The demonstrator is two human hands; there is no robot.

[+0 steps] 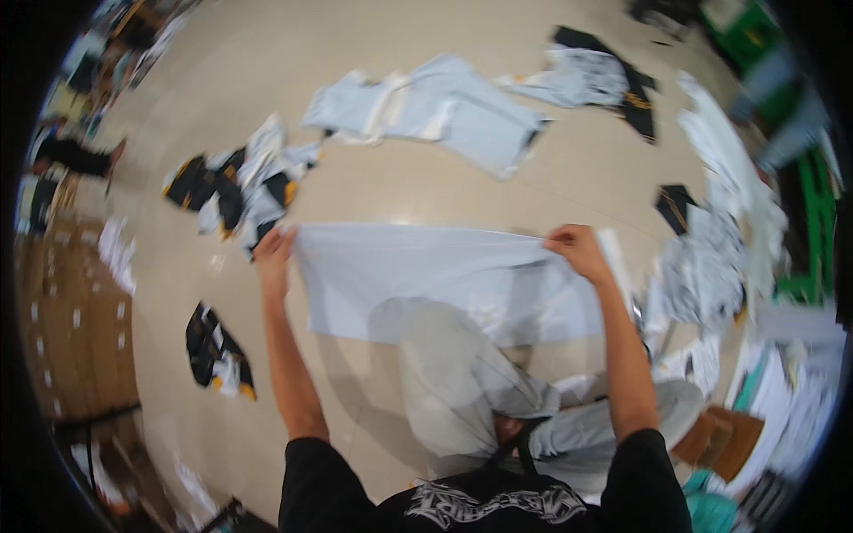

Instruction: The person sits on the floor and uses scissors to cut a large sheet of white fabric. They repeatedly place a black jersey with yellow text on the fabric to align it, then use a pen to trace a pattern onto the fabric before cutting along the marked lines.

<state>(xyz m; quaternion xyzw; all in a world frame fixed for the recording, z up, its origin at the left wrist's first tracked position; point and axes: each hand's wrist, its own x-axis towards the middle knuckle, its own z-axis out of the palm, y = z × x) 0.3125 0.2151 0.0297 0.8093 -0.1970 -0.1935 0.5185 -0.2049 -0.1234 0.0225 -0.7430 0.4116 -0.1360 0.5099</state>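
A white rectangular piece of cloth is stretched between my two hands, its far edge pulled nearly straight. My left hand pinches the far left corner. With the fingers closed on the same edge, my right hand grips it toward the right end. The cloth's near edge hangs or lies close to my bent knee in light grey trousers. Past my left hand lies a heap of black, white and yellow fabric pieces.
Light blue-white cloth pieces spread on the floor ahead, with black and white ones beyond. More white fabric piles at the right, near a green metal frame. Cardboard boxes stand left. A small black piece lies nearer.
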